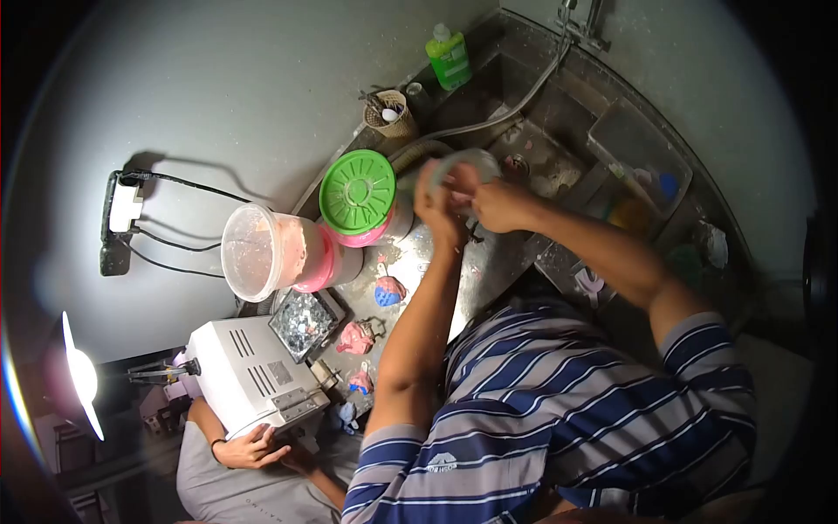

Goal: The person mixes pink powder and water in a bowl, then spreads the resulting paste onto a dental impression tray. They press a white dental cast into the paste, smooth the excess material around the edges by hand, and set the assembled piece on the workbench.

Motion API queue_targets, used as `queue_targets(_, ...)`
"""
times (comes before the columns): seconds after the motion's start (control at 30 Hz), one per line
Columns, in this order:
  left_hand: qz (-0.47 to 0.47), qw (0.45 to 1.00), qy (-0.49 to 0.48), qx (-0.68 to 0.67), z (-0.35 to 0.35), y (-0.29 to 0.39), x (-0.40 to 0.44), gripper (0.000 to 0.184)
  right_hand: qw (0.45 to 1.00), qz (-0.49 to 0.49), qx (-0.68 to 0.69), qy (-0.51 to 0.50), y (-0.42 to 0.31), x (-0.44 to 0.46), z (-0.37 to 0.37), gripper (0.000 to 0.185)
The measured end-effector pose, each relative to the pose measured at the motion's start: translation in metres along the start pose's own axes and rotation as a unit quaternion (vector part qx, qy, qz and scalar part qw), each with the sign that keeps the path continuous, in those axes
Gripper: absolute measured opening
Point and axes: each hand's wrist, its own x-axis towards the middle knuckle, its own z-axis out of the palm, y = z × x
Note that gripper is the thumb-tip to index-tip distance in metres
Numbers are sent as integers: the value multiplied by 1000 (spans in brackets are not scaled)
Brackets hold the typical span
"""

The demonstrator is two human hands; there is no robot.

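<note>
A translucent mixing bowl (482, 161) is tilted above the metal counter near the sink, with pinkish material inside, blurred by motion. My left hand (440, 212) is closed around the bowl's left side. My right hand (502, 206) is closed at the bowl's right rim; what its fingers hold, if anything, cannot be made out. Left of my left forearm, a pink and blue molded lump (389, 290) with a white handle lies on the counter. Below it are a pink lump (354, 338) and a smaller pink and blue piece (360, 379).
Along the wall stand a green-lidded tub (358, 192) and a clear container (249, 253). A white machine (253, 375) is at lower left, with a co-worker's hand (253, 449) against it. The sink (532, 144) holds a hose; a green bottle (449, 61) and plastic bin (642, 153) flank it.
</note>
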Motion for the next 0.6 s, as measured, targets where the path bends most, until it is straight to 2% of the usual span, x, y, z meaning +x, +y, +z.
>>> queue_targets(0.03, 5, 996, -48, 76, -4, -5, -12, 49, 996, -4, 86, 26, -14, -1, -7, 33)
queue_targets(0.07, 56, 997, -48, 26, -10, -6, -14, 50, 992, 61, 111, -23, -18, -5, -24, 32)
queue_targets(0.1, -48, 997, 25, -61, -1, 19, -10, 51, 981, 127, 128, -71, -26, -9, -43, 31)
queue_targets(0.13, 22, 1000, -5, 15, -2, 9, -5, 52, 985, 24, 136, 102, -37, 0, -19, 32)
queue_targets(0.17, 80, 992, -25, 92, -4, -7, -10, 53, 994, -81, 74, 1, -13, 6, -15, 31)
queue_targets(0.2, -32, 995, -62, 67, -8, -5, -20, 54, 976, -194, 32, -92, -11, 6, -43, 31)
queue_targets(0.23, 18, 999, -26, -6, -10, 0, -15, 54, 985, 125, 114, -28, -3, 9, -21, 32)
queue_targets(0.27, 56, 998, -22, 9, -18, -12, -3, 54, 993, 56, 105, -25, 0, 4, 3, 31)
queue_targets(0.3, 91, 995, -17, 20, -25, -29, 7, 54, 983, 16, 174, 56, -15, -2, -2, 29)
queue_targets(0.33, 10, 998, -41, 38, -12, -20, -11, 54, 963, -34, 234, 130, -30, -8, -8, 26)
queue_targets(0.37, 56, 997, -55, 22, -14, -11, -14, 52, 962, -26, 244, 122, -30, -12, 3, 26)
queue_targets(0.4, 27, 999, -12, -21, -16, -9, -6, 51, 994, -1, 110, 3, -27, -9, -4, 25)
queue_targets(0.43, 8, 997, 27, -67, -13, -8, 9, 51, 996, -10, 80, -43, -25, -2, -13, 23)
queue_targets(0.47, 73, 995, -24, 58, -8, -16, -1, 47, 995, -22, 50, -88, -22, 5, -20, 21)
queue_targets(0.5, 29, 996, -71, 46, -26, -43, 0, 54, 990, -36, 21, -132, -22, 12, -34, 21)
queue_targets(0.57, -33, 996, 3, -85, -8, 5, 5, 52, 996, 64, 2, -67, 14, 11, 26, 20)
queue_targets(0.6, 79, 995, -67, 6, -2, 3, 10, 51, 999, 25, 39, -27, 9, 7, 23, 20)
